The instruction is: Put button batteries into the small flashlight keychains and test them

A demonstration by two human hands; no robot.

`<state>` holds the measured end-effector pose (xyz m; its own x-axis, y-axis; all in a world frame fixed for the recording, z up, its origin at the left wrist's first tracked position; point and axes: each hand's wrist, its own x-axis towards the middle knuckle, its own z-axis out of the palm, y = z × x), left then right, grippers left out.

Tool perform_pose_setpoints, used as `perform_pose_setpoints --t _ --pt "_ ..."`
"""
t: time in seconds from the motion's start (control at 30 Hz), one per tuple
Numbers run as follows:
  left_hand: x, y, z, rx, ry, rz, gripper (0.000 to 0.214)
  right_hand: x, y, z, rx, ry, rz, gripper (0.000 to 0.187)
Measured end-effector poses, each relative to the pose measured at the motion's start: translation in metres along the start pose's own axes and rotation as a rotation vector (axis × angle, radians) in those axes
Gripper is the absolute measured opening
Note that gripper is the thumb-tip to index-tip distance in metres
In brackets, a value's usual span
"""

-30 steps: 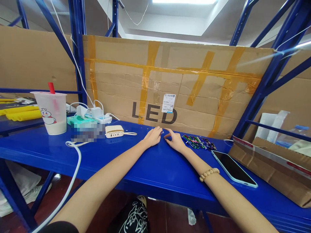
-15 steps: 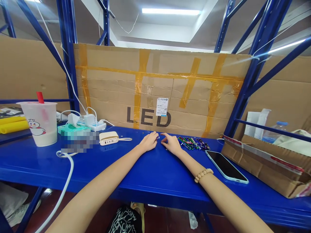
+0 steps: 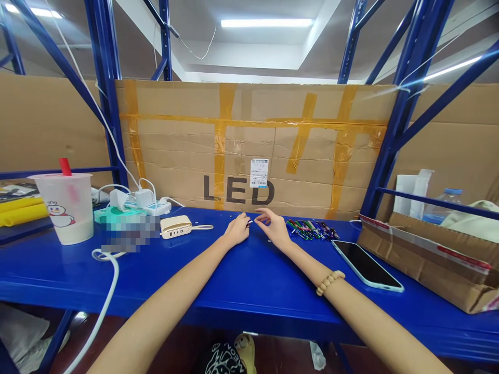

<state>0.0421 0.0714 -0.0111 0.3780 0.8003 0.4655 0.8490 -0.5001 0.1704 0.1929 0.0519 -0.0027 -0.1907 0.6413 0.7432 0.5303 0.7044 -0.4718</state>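
A small dark piece (image 3: 249, 223) is pinched in the curled fingers of the left hand (image 3: 237, 231), just in front of the "LED" lettering on the cardboard sheet (image 3: 296, 156), low over the blue tabletop (image 3: 249, 280); the right hand (image 3: 276, 229) is held close beside it, fingers narrowed toward the piece, though whether it is gripped there cannot be told; pens (image 3: 312, 228) are heaped at the sheet's foot, right of the lettering.

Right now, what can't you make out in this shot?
Head view only.
The small piece between the left hand and right hand: too small to identify, grip unclear.
The patch beside the power bank: blurred out.
The label on the cardboard sheet: print too small.
The open box: cut off by the right edge.
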Motion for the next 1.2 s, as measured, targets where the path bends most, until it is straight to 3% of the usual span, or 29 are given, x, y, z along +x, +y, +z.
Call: perform_pose_setpoints --t 0.3,1.2 --pt "-0.006 0.008 -0.014 -0.014 -0.073 -0.023 0.021 -0.002 -0.008 0.001 -0.010 -0.023 0.005 0.030" --pt "-0.008 0.009 -0.015 -0.051 -0.079 -0.002 0.019 -0.004 -0.016 -0.002 -0.127 0.002 0.013 0.029"
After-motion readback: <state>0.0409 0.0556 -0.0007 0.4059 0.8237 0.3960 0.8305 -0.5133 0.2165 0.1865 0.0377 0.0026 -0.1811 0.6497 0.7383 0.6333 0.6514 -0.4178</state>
